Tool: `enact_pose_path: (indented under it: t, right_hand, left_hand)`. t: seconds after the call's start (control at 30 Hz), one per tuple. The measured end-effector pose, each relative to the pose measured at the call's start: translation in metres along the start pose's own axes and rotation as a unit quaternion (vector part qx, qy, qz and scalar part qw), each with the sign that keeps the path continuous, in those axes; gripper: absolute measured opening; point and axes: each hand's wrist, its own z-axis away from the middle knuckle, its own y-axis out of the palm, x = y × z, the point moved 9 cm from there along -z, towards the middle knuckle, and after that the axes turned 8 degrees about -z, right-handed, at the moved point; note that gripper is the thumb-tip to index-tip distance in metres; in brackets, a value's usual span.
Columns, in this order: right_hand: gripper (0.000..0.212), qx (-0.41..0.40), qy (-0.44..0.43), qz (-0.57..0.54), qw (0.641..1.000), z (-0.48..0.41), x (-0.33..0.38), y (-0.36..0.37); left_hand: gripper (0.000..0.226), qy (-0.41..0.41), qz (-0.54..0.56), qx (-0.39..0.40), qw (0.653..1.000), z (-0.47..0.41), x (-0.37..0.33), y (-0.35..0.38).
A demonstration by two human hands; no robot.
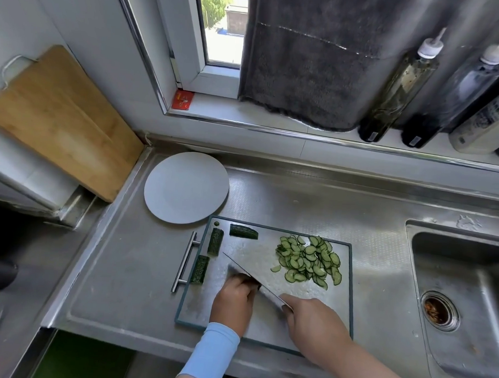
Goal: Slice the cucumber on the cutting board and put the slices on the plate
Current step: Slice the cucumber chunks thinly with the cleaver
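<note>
Your right hand (313,322) gripped the knife (240,266) at lower centre; your left hand (234,299) curled over a mostly hidden cucumber piece (254,286). You did best, I judged, keeping fingertips tucked, blade against knuckles. Slices (308,261) lay heaped centre-right on the cutting board (196,304); the plate (186,187) sat bare, upper left.

Holds the left hand (232,300) at lower centre, fingers curled under, forearm blue-sleeved, and grips the knife (270,293) with the right hand (313,319) beside it.
</note>
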Motion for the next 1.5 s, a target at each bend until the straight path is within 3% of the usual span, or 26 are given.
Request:
enact_pose_path:
  t: [0.33, 0.53, 0.93, 1.2, 1.5]
  right_hand:
    - [0.023, 0.022, 0.006, -0.036, 0.999, -0.023, 0.011, 0.008]
    - [0.017, -0.005, -0.014, -0.002, 1.0, -0.011, 0.01, 0.009]
    - [0.026, -0.021, -0.008, 0.027, 0.999, 0.023, -0.005, 0.002]
    - [0.018, -0.014, 0.01, 0.016, 1.0, 0.007, -0.003, 0.008]
    - [0.027, -0.003, -0.005, 0.011, 1.0, -0.018, 0.019, 0.012]
  left_hand:
    - [0.018, 0.001, 0.01, -0.003, 1.0, 0.002, 0.003, 0.003]
    - [0.023, -0.006, 0.009, -0.006, 1.0, 0.003, 0.003, 0.0]
    - [0.026, 0.005, -0.003, -0.003, 1.0, 0.001, -0.001, -0.004]
    - [0.022, -0.009, 0.017, -0.007, 1.0, 0.001, 0.005, 0.001]
    - [0.018, -0.014, 0.02, -0.009, 1.0, 0.004, 0.006, 0.001]
